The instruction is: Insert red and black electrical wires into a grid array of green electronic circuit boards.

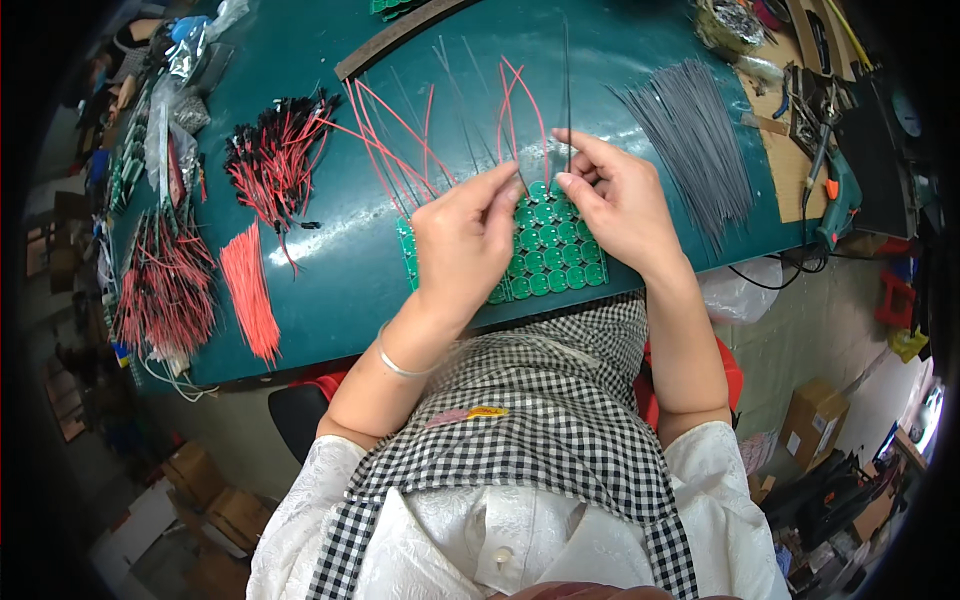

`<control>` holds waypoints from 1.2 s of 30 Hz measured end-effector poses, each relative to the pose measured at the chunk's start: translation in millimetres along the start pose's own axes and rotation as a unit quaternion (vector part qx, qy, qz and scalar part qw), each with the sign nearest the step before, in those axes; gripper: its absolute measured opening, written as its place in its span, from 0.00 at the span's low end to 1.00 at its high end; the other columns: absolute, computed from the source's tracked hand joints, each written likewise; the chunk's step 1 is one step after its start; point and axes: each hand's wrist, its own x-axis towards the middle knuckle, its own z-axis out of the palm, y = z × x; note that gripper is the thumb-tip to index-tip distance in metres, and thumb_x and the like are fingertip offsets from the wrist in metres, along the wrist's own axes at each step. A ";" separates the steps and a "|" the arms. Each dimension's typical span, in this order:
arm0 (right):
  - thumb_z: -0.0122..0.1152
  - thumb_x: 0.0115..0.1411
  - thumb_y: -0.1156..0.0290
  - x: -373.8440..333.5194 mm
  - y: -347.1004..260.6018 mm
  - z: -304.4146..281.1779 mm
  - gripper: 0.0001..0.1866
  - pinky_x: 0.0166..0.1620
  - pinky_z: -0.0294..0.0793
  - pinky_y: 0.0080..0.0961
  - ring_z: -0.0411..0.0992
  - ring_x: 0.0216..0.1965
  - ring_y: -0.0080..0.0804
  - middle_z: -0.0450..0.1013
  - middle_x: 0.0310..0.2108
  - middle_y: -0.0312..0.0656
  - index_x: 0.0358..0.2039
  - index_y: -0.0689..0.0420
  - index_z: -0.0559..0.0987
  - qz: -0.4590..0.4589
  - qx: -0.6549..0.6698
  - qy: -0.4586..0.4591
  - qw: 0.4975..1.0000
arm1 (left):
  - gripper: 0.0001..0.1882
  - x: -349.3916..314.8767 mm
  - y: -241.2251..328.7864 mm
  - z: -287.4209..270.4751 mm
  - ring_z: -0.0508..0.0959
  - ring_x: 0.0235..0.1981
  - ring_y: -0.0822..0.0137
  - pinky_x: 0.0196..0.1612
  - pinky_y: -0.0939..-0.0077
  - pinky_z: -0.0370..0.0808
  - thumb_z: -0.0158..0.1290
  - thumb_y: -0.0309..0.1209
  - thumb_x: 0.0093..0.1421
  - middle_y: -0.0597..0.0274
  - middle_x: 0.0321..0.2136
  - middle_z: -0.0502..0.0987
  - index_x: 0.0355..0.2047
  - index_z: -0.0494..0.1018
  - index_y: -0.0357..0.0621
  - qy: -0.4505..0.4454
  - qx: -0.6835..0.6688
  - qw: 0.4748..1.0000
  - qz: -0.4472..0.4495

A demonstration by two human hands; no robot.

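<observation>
A green circuit board panel [545, 262] of many small round boards lies at the table's near edge. Red wires [385, 150] and thin black wires rise from its far edge. My left hand [465, 235] is closed in a pinch over the panel's far edge; a dark wire end shows at the fingertips, and the palm hides the middle of the panel. My right hand [622, 200] pinches a long black wire [567, 85] between thumb and forefinger. That wire stands nearly upright by the panel's far right corner.
Loose black wires [695, 145] are spread at right. Cut red wires [250, 290], a red-and-black wire pile [278, 160] and another wire bundle [165, 290] lie left. A dark curved bar [405, 38] is behind the panel. A green-handled tool [840, 200] hangs at the table's right end.
</observation>
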 end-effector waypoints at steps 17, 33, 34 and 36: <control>0.60 0.63 0.82 -15.3 20.3 4.0 0.19 0.28 0.72 0.13 0.71 0.30 0.17 0.72 0.33 0.34 0.55 0.67 0.75 0.087 0.237 0.059 0.966 | 0.03 -21.2 -36.6 -83.4 0.69 0.20 0.80 0.23 0.83 0.65 0.62 0.19 0.56 0.67 0.25 0.77 0.31 0.81 0.39 0.057 0.110 0.992 -0.009; 0.59 0.64 0.81 -21.6 17.1 -1.9 0.15 0.28 0.72 0.12 0.72 0.29 0.17 0.73 0.33 0.35 0.52 0.69 0.76 0.093 0.250 0.056 0.962 | 0.23 79.2 -84.7 -116.9 0.66 0.14 0.79 0.14 0.84 0.57 0.41 0.11 0.56 0.53 0.36 0.83 0.49 0.77 0.26 -0.358 -0.301 0.805 -0.366; 0.59 0.64 0.81 -21.3 16.6 -2.1 0.15 0.28 0.72 0.12 0.72 0.29 0.17 0.73 0.33 0.35 0.52 0.69 0.76 0.095 0.249 0.055 0.962 | 0.24 78.3 -83.3 -114.1 0.65 0.13 0.78 0.15 0.83 0.56 0.40 0.11 0.53 0.56 0.28 0.80 0.49 0.77 0.26 -0.356 -0.312 0.798 -0.372; 0.60 0.64 0.81 -20.4 15.8 -2.5 0.15 0.28 0.72 0.12 0.72 0.29 0.17 0.73 0.33 0.35 0.51 0.69 0.76 0.098 0.248 0.052 0.962 | 0.24 80.3 -89.6 -113.9 0.65 0.13 0.78 0.15 0.83 0.56 0.40 0.11 0.53 0.58 0.25 0.78 0.49 0.77 0.26 -0.399 -0.310 0.778 -0.373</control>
